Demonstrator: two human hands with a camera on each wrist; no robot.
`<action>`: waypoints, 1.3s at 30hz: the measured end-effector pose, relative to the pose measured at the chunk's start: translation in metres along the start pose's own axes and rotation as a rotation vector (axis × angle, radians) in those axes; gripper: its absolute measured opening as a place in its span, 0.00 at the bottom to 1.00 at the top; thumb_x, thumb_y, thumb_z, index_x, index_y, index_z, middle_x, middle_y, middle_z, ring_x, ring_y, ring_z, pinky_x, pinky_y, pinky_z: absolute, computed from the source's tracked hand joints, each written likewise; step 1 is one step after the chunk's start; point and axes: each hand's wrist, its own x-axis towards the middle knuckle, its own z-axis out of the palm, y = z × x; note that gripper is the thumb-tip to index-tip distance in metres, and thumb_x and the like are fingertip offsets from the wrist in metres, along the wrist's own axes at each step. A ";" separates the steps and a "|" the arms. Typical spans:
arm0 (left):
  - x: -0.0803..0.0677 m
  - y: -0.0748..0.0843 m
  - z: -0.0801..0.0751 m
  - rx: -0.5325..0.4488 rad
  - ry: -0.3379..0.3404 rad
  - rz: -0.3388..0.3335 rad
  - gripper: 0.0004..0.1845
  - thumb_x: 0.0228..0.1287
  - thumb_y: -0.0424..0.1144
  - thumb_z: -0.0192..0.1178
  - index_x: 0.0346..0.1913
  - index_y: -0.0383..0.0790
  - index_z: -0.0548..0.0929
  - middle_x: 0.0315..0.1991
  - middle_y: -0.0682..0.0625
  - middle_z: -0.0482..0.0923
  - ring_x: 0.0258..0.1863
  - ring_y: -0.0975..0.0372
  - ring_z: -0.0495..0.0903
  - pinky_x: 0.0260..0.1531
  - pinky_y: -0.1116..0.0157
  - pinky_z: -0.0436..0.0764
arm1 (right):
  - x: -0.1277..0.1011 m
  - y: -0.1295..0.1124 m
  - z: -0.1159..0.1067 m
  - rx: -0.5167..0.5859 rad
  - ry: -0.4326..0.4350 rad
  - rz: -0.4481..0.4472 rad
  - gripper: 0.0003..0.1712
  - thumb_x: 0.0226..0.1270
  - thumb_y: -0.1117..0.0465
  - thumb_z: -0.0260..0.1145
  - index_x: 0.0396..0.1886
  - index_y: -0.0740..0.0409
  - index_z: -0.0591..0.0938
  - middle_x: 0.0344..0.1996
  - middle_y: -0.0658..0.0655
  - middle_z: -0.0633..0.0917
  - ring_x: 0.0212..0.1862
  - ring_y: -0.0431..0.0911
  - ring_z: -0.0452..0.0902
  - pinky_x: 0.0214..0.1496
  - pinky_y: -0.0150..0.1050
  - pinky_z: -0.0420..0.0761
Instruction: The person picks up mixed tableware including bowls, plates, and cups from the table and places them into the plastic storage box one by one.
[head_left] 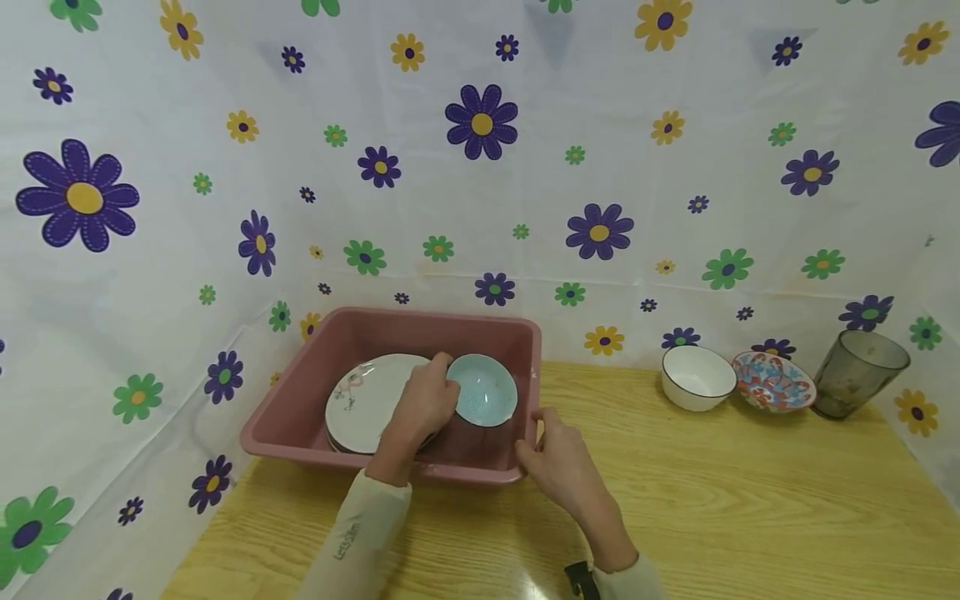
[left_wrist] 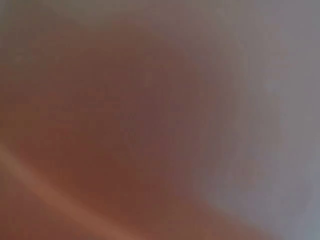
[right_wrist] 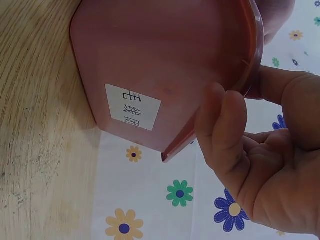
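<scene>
While the right hand (head_left: 558,462) pinches the pink tub's (head_left: 300,425) near rim, the left hand (head_left: 427,404) inside the tub curls on the blue bowl (head_left: 486,390), beside the white plate (head_left: 363,400).

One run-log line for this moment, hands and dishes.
left hand grips light blue bowl in pink tub | right hand holds tub rim | white plate inside

Right hand (right_wrist: 260,160) grips the labelled pink tub's (right_wrist: 165,55) rim.
</scene>
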 end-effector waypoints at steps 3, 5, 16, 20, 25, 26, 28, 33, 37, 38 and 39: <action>-0.001 0.000 -0.003 0.013 -0.016 0.008 0.19 0.66 0.29 0.47 0.58 0.28 0.73 0.48 0.34 0.81 0.39 0.51 0.80 0.42 0.52 0.80 | 0.000 0.000 -0.001 -0.017 -0.011 0.008 0.30 0.65 0.63 0.63 0.64 0.72 0.71 0.21 0.52 0.78 0.20 0.40 0.70 0.20 0.34 0.70; -0.001 0.000 -0.004 0.027 -0.028 0.011 0.18 0.66 0.29 0.47 0.58 0.28 0.73 0.47 0.35 0.81 0.39 0.52 0.80 0.41 0.53 0.80 | 0.001 0.000 -0.001 -0.037 -0.014 0.009 0.30 0.65 0.63 0.63 0.65 0.72 0.71 0.22 0.52 0.78 0.21 0.40 0.70 0.20 0.34 0.70; -0.003 0.002 -0.017 0.083 -0.091 0.053 0.17 0.66 0.27 0.48 0.56 0.27 0.74 0.45 0.37 0.81 0.38 0.54 0.78 0.41 0.55 0.79 | -0.001 -0.002 -0.002 -0.044 -0.027 -0.005 0.30 0.66 0.63 0.63 0.65 0.72 0.71 0.22 0.52 0.78 0.21 0.40 0.70 0.20 0.34 0.70; -0.002 0.005 -0.024 0.103 -0.099 0.095 0.16 0.65 0.26 0.48 0.54 0.26 0.75 0.44 0.38 0.81 0.34 0.55 0.75 0.37 0.57 0.78 | -0.001 -0.002 -0.003 -0.045 -0.024 -0.010 0.30 0.67 0.63 0.63 0.65 0.72 0.71 0.22 0.52 0.79 0.20 0.40 0.69 0.20 0.34 0.69; 0.006 0.008 -0.028 0.121 -0.130 0.100 0.14 0.63 0.26 0.47 0.50 0.26 0.75 0.41 0.37 0.81 0.29 0.55 0.74 0.28 0.61 0.74 | -0.001 -0.001 -0.002 -0.033 -0.029 -0.016 0.31 0.67 0.63 0.63 0.66 0.72 0.70 0.21 0.52 0.79 0.20 0.40 0.69 0.20 0.34 0.69; 0.008 0.008 -0.029 0.125 -0.145 0.092 0.14 0.63 0.25 0.46 0.50 0.26 0.75 0.41 0.37 0.80 0.27 0.55 0.74 0.25 0.62 0.73 | -0.001 -0.001 -0.001 -0.028 -0.032 -0.014 0.31 0.67 0.63 0.63 0.66 0.72 0.70 0.21 0.52 0.79 0.20 0.40 0.69 0.19 0.34 0.69; 0.014 0.010 -0.029 0.132 -0.175 0.076 0.14 0.64 0.25 0.46 0.50 0.26 0.75 0.40 0.37 0.80 0.24 0.57 0.74 0.20 0.64 0.72 | -0.001 0.000 -0.001 -0.019 -0.038 -0.013 0.31 0.67 0.63 0.63 0.66 0.72 0.69 0.21 0.51 0.79 0.20 0.40 0.69 0.20 0.33 0.69; 0.033 0.015 -0.025 0.120 -0.255 0.025 0.16 0.64 0.24 0.45 0.53 0.25 0.74 0.40 0.37 0.79 0.20 0.58 0.77 0.14 0.68 0.74 | -0.001 0.001 -0.002 -0.017 -0.039 -0.024 0.30 0.68 0.62 0.63 0.66 0.71 0.70 0.22 0.51 0.79 0.21 0.40 0.69 0.20 0.33 0.69; 0.046 0.015 -0.018 0.092 -0.310 -0.026 0.15 0.64 0.23 0.47 0.53 0.24 0.75 0.42 0.35 0.79 0.25 0.56 0.81 0.20 0.64 0.83 | 0.000 0.002 -0.002 -0.013 -0.047 -0.019 0.30 0.68 0.62 0.63 0.66 0.71 0.70 0.23 0.51 0.79 0.22 0.40 0.70 0.20 0.33 0.70; 0.049 0.015 -0.016 0.087 -0.319 -0.043 0.15 0.65 0.23 0.47 0.53 0.24 0.75 0.43 0.35 0.79 0.27 0.55 0.81 0.23 0.62 0.84 | 0.000 0.002 -0.003 -0.009 -0.049 -0.017 0.30 0.68 0.62 0.63 0.66 0.71 0.70 0.23 0.51 0.79 0.22 0.41 0.70 0.20 0.33 0.70; 0.052 0.014 -0.014 0.077 -0.326 -0.061 0.15 0.65 0.23 0.48 0.53 0.24 0.74 0.45 0.34 0.79 0.29 0.54 0.82 0.25 0.60 0.86 | -0.001 0.003 -0.003 -0.006 -0.052 -0.015 0.30 0.68 0.62 0.63 0.67 0.71 0.70 0.23 0.51 0.79 0.22 0.41 0.70 0.21 0.33 0.70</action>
